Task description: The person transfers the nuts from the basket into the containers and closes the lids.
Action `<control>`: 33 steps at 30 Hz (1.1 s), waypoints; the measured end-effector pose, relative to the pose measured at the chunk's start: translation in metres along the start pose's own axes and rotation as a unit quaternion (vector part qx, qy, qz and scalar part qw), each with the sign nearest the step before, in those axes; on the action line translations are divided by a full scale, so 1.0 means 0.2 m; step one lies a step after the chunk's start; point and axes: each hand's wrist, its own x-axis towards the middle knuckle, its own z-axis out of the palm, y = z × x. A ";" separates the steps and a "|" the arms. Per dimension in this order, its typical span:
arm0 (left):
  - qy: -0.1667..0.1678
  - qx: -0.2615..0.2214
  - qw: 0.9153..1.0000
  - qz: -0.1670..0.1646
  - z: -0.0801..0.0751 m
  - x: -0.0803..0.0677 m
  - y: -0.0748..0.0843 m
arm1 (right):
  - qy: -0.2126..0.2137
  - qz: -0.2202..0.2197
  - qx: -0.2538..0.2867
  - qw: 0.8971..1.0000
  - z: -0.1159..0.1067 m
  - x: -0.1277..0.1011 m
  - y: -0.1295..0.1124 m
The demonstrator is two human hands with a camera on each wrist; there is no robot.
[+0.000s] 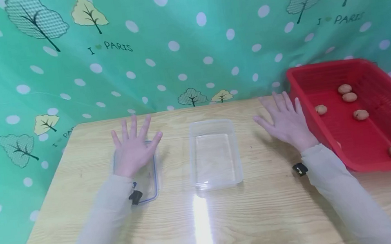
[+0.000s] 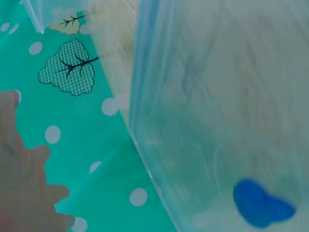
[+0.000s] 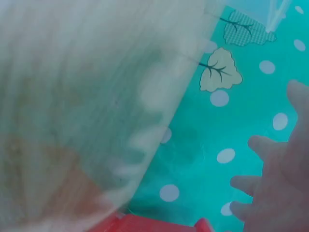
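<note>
With fingers spread wide, my left hand (image 1: 132, 151) is over a clear plastic lid (image 1: 149, 188) edged in blue; whether they touch I cannot tell. In the left wrist view the lid (image 2: 217, 106) fills the right side, a blue patch near its bottom. A clear rectangular plastic container (image 1: 238, 153) stands in the middle of the table with nothing visible inside. Fingers splayed, my right hand (image 1: 287, 124) is just left of a red plastic basket (image 1: 317, 130) and holds nothing. Inside the basket lie several walnuts (image 1: 360, 114), spread about its bottom.
Everything stands on a light wood-grain table (image 1: 260, 220), with a bright light streak in front of the container. A green dotted curtain (image 1: 187, 28) printed with trees hangs behind the table's far edge. The basket takes up the right side.
</note>
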 end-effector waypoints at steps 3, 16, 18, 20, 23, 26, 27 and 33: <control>0.001 0.001 1.000 0.006 0.01 -0.01 0.03 | -0.003 0.005 0.012 1.000 0.02 -0.02 0.00; -0.017 -0.075 0.993 0.094 0.10 -0.08 0.23 | 0.029 -0.026 0.067 0.997 0.04 -0.06 -0.04; -0.014 -0.089 0.990 0.111 0.12 -0.10 0.25 | 0.037 -0.040 0.070 0.996 0.04 -0.06 -0.05; -0.014 -0.106 0.986 0.127 0.14 -0.11 0.26 | 0.043 -0.052 0.071 0.995 0.04 -0.06 -0.05; -0.030 -0.146 0.979 0.139 0.16 -0.12 0.28 | 0.039 -0.061 0.070 0.995 0.03 -0.06 -0.06; -0.056 -0.190 0.970 0.144 0.17 -0.14 0.29 | 0.027 -0.061 0.069 0.995 0.01 -0.08 -0.06; -0.065 -0.203 0.966 0.146 0.18 -0.14 0.30 | 0.024 -0.062 0.068 0.995 0.00 -0.08 -0.07; -0.100 -0.273 0.944 0.155 0.19 -0.15 0.30 | 0.020 -0.075 0.068 0.995 -0.08 -0.11 -0.10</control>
